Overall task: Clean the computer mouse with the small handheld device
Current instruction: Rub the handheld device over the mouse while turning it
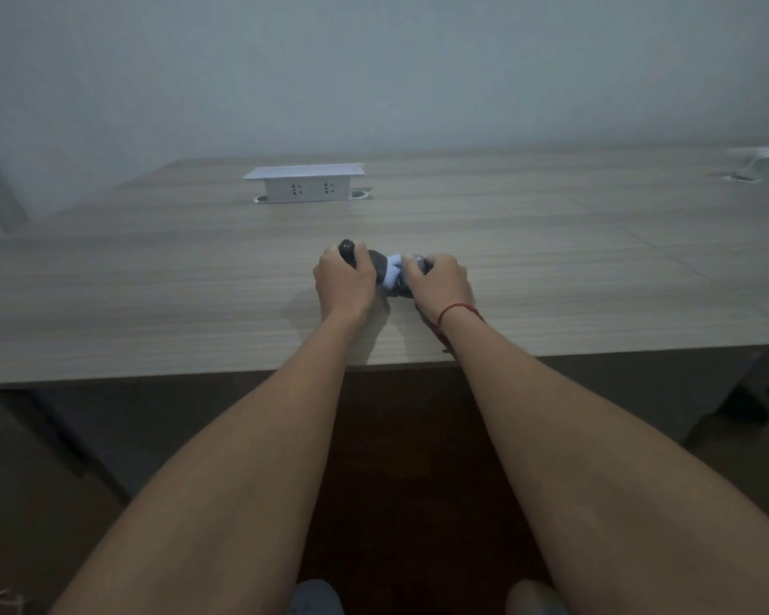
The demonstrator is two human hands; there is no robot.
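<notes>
Hands meet over the counter (152,281): the left hand (345,284) grips a dark handheld device (348,250), its pale tip pressed against the computer mouse (407,286), which the right hand (440,281) clasps just beside. A socket box (305,186) sits well beyond them.

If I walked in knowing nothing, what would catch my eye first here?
Two bare arms stretch to mid-desk, where the left hand grips a small dark handheld device and the right hand, a red string on its wrist, holds a dark mouse; something pale sits between them. Behind, a white socket box stands up from the wooden desk.
</notes>
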